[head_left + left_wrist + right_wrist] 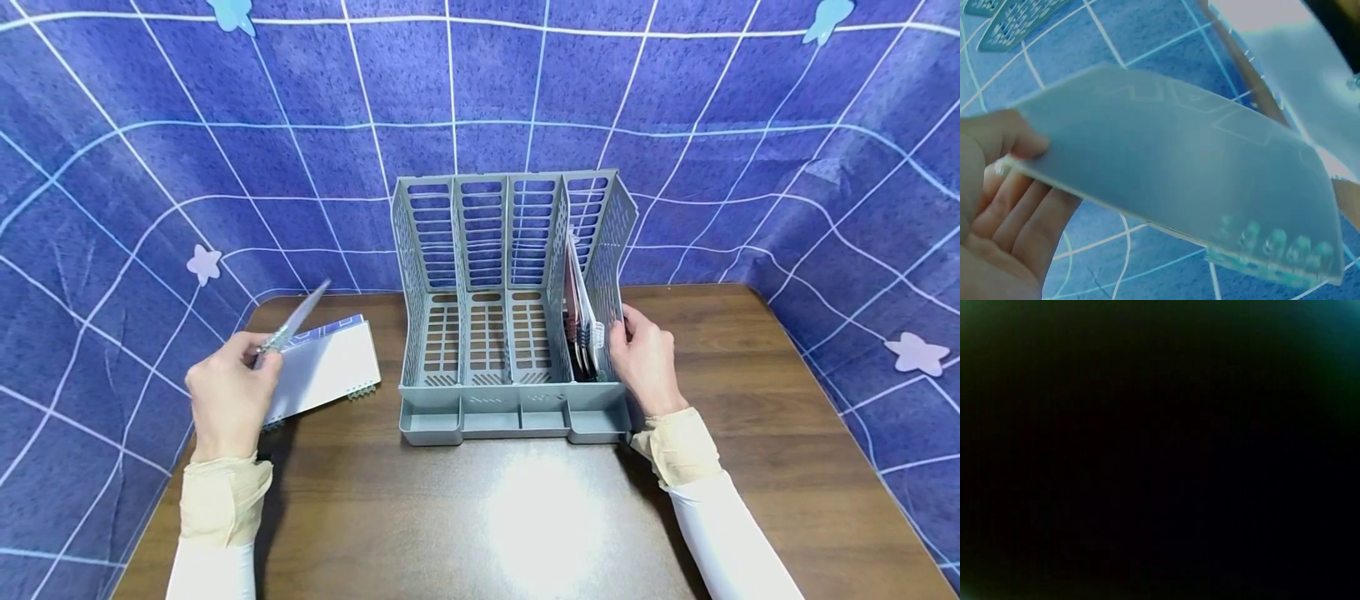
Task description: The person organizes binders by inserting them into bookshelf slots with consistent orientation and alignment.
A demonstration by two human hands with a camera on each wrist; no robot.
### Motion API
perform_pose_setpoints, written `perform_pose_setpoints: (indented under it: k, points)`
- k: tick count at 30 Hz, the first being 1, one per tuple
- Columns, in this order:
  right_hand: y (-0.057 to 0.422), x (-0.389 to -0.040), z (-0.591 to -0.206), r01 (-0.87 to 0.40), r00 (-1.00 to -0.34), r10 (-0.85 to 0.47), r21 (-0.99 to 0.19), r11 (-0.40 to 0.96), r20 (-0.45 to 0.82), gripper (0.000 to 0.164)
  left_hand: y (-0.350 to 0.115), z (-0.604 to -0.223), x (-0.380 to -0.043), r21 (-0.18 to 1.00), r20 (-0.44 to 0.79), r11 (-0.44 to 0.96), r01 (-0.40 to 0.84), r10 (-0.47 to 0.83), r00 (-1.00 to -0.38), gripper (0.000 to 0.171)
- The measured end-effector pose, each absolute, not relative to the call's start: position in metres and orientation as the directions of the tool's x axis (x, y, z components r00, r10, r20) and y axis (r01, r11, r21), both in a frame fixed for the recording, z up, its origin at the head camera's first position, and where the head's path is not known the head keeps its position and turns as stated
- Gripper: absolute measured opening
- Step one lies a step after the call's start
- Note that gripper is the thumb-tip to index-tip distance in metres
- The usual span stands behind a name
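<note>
My left hand (232, 387) pinches one edge of a thin spiral notebook (300, 317), raised over the left part of the table. In the left wrist view this notebook (1172, 156) shows a frosted cover and green coil rings, with the thumb (1025, 140) on top and the fingers beneath. My right hand (648, 358) grips the right side wall of a grey file rack (487, 390). Several spiral notebooks (587, 312) stand upright in the rack's rightmost slot. The right wrist view is almost wholly black.
Below the raised notebook, a white spiral pad (333, 367) with a blue strip lies on the wooden table (390, 517). The rack's other three slots hold nothing, and shallow trays run along its front. Behind stands a blue gridded cloth (315, 75).
</note>
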State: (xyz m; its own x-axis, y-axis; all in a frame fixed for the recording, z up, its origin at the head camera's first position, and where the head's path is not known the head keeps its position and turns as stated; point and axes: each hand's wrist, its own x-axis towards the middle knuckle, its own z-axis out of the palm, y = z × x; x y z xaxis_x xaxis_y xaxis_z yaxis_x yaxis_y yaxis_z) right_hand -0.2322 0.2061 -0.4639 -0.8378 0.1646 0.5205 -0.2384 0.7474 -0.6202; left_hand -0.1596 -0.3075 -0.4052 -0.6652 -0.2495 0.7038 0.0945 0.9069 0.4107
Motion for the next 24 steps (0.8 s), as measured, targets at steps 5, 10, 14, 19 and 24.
perform_pose_setpoints:
  k: [5, 10, 14, 19, 24]
  points:
    - [0.206, -0.232, -0.465, -0.232, -0.840, 0.168, -0.620, 0.749, 0.517, 0.031, -0.307, -0.393, -0.153, 0.488, 0.751, 0.868, 0.093, -0.364, -0.552, 0.019]
    - [0.207, -0.232, -0.464, -0.230, -0.842, 0.170, -0.626, 0.745, 0.512, 0.032, -0.295, -0.374, -0.144, 0.546, 0.784, 0.823, 0.153, -0.439, -0.440, 0.018]
    - [0.207, -0.232, -0.463, -0.231, -0.839, 0.172, -0.623, 0.747, 0.516, 0.032, -0.279, -0.357, -0.135, 0.583, 0.789, 0.786, 0.207, -0.488, -0.373, 0.014]
    - [0.208, -0.232, -0.463, -0.222, -0.840, 0.178, -0.624, 0.749, 0.513, 0.031, -0.266, -0.342, -0.123, 0.586, 0.804, 0.768, 0.259, -0.510, -0.307, 0.010]
    - [0.207, -0.232, -0.465, -0.223, -0.842, 0.174, -0.623, 0.750, 0.510, 0.031, -0.254, -0.332, -0.113, 0.610, 0.791, 0.700, 0.372, -0.560, -0.245, 0.008]
